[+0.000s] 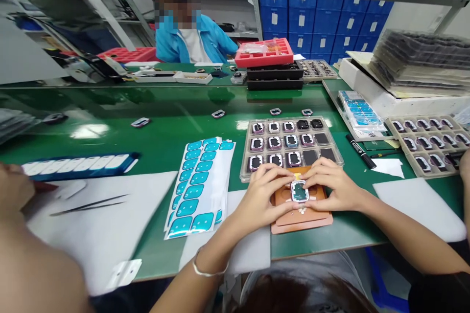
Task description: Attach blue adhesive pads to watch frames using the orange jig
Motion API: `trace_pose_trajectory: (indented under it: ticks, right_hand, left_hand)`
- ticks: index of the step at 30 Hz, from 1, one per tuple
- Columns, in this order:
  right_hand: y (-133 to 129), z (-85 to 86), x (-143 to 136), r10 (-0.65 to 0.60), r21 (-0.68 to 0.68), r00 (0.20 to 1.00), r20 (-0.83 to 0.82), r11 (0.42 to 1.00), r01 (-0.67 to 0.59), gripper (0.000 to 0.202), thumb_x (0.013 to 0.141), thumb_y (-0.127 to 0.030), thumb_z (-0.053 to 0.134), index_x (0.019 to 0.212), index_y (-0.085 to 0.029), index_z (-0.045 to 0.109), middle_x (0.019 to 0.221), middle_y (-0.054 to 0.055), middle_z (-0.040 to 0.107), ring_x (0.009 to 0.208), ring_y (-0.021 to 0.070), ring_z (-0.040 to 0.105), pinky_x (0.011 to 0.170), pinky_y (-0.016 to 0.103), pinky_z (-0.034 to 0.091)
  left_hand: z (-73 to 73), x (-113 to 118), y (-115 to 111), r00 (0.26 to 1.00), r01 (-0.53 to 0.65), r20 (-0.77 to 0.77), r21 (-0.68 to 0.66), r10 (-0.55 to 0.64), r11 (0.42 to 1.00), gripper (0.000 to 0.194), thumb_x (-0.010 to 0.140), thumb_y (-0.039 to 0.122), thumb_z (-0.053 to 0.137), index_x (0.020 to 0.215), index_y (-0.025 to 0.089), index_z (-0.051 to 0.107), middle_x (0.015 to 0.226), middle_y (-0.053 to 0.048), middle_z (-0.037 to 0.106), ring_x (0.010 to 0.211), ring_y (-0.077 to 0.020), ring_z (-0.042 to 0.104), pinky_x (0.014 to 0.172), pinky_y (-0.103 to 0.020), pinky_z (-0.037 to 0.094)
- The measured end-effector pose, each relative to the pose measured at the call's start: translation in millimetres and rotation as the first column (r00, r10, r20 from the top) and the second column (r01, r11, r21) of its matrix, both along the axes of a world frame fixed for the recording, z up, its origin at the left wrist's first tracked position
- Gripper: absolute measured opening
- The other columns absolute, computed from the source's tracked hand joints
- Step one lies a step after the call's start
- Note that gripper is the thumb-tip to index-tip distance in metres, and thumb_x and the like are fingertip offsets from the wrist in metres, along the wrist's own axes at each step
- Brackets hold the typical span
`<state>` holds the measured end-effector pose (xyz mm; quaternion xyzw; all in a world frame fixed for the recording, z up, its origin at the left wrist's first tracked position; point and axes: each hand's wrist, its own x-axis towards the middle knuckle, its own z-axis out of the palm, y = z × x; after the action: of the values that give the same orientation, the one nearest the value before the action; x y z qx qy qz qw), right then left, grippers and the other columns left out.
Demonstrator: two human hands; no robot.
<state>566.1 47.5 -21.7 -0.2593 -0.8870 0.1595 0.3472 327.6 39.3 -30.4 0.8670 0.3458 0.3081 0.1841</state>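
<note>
A small smartwatch-like case (299,190) with a white rim and a dark green middle sits on an orange fixture block (284,225) at the table's front edge. My left hand (265,194) grips it from the left, thumb below and fingertips at its upper edge. On the other side, my right hand (332,187) closes thumb and fingers on its right edge. A yellow tab (297,176) shows just above the case. Behind the fixture lies a clear plastic tray (245,156) with rows of similar cases. Sheets of teal adhesive pieces (198,181) lie left of my left hand.
Tweezers (90,205) rest on a white foam sheet (147,205) near a co-worker's arm at left. A black marker (361,151) and a second tray (433,144) are at right. Across the table, a person in blue sits near a red tray (264,54).
</note>
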Motion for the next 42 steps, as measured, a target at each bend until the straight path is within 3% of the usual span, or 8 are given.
trace_pose_trajectory:
  ticks: [6, 9, 12, 19, 25, 32, 38, 42]
  right_hand:
    - [34.9, 7.1, 22.2, -0.208, -0.081, 0.973, -0.105, 0.976, 0.2, 0.019, 0.078, -0.041, 0.073, 0.084, -0.023, 0.071, 0.099, 0.006, 0.075, 0.092, 0.0241, 0.066, 0.085, 0.04, 0.048]
    - [84.5, 11.4, 45.3, -0.655, -0.197, 0.754, 0.053, 0.733, 0.651, 0.027, 0.075, -0.048, 0.072, 0.083, -0.022, 0.073, 0.098, 0.006, 0.075, 0.091, 0.0248, 0.067, 0.079, 0.034, 0.049]
    - [140.4, 16.5, 62.1, -0.835, -0.172, 0.528, 0.154, 0.504, 0.847, 0.034, 0.074, -0.048, 0.073, 0.085, -0.015, 0.076, 0.082, 0.013, 0.074, 0.083, 0.0297, 0.067, 0.076, 0.036, 0.047]
    - [208.6, 18.3, 71.8, -0.922, -0.166, 0.323, 0.216, 0.291, 0.942, 0.028, 0.074, -0.036, 0.075, 0.088, -0.012, 0.078, 0.082, 0.017, 0.074, 0.091, 0.0325, 0.067, 0.077, 0.036, 0.048]
    - [185.9, 12.4, 84.6, -0.907, -0.158, 0.39, 0.16, 0.366, 0.917, 0.023, 0.077, -0.034, 0.069, 0.089, -0.016, 0.077, 0.064, 0.007, 0.071, 0.081, 0.0282, 0.068, 0.077, 0.036, 0.049]
    - [103.6, -5.2, 59.5, -0.769, -0.145, 0.636, 0.062, 0.624, 0.768, 0.029, 0.081, -0.042, 0.057, 0.087, -0.018, 0.074, 0.06, 0.003, 0.069, 0.06, 0.0229, 0.067, 0.065, 0.031, 0.049]
    - [69.4, -17.3, 37.8, -0.624, 0.061, 0.78, 0.049, 0.781, 0.622, 0.029, 0.084, -0.04, 0.053, 0.08, -0.02, 0.072, 0.087, 0.007, 0.074, 0.06, 0.0192, 0.064, 0.061, 0.03, 0.045]
    - [74.7, -23.1, 40.7, -0.592, 0.175, 0.8, 0.096, 0.801, 0.572, 0.029, 0.087, -0.038, 0.05, 0.08, -0.02, 0.071, 0.084, 0.006, 0.074, 0.057, 0.0175, 0.064, 0.055, 0.028, 0.044]
  left_hand:
    - [-0.5, -5.1, -2.0, 0.991, 0.086, -0.098, -0.042, -0.09, 0.995, 0.088, 0.088, 0.06, 0.056, 0.156, 0.032, 0.009, 0.158, -0.01, 0.028, 0.142, -0.0351, 0.025, 0.113, -0.058, 0.031]
    - [-3.3, -6.3, 1.3, 0.994, 0.041, -0.1, -0.024, -0.044, 0.999, 0.079, 0.094, 0.055, 0.05, 0.156, 0.033, 0.006, 0.16, -0.008, 0.024, 0.145, -0.0341, 0.02, 0.115, -0.059, 0.028]
    - [-8.1, -6.1, 6.5, 0.994, 0.03, -0.106, 0.012, -0.028, 0.999, 0.07, 0.096, 0.053, 0.048, 0.155, 0.033, 0.018, 0.158, -0.007, 0.029, 0.145, -0.0345, 0.021, 0.115, -0.062, 0.025]
    - [-12.4, -5.8, 13.4, 0.991, -0.019, -0.13, 0.027, 0.023, 0.999, 0.056, 0.097, 0.054, 0.044, 0.146, 0.026, 0.041, 0.154, -0.009, 0.037, 0.143, -0.0349, 0.024, 0.114, -0.063, 0.026]
    - [-8.6, -4.1, 9.4, 0.982, -0.047, -0.184, -0.025, 0.041, 0.999, 0.054, 0.096, 0.058, 0.042, 0.14, 0.028, 0.049, 0.155, -0.006, 0.036, 0.143, -0.0344, 0.022, 0.115, -0.061, 0.023]
    - [7.7, 2.7, 7.8, 0.946, -0.194, -0.264, -0.004, 0.186, 0.981, 0.05, 0.095, 0.051, 0.05, 0.139, 0.027, 0.049, 0.149, -0.006, 0.045, 0.139, -0.0315, 0.03, 0.113, -0.057, 0.028]
    - [27.8, -47.5, -18.4, 0.684, -0.621, -0.486, 0.002, 0.544, 0.784, 0.047, 0.09, 0.046, 0.06, 0.131, 0.023, 0.055, 0.151, -0.01, 0.041, 0.14, -0.0376, 0.027, 0.105, -0.059, 0.037]
    - [26.7, -101.6, -49.4, 0.519, -0.756, -0.655, -0.05, 0.55, 0.653, 0.035, 0.071, 0.036, 0.08, 0.102, 0.024, 0.067, 0.153, -0.009, 0.035, 0.138, -0.0428, 0.025, 0.102, -0.063, 0.037]
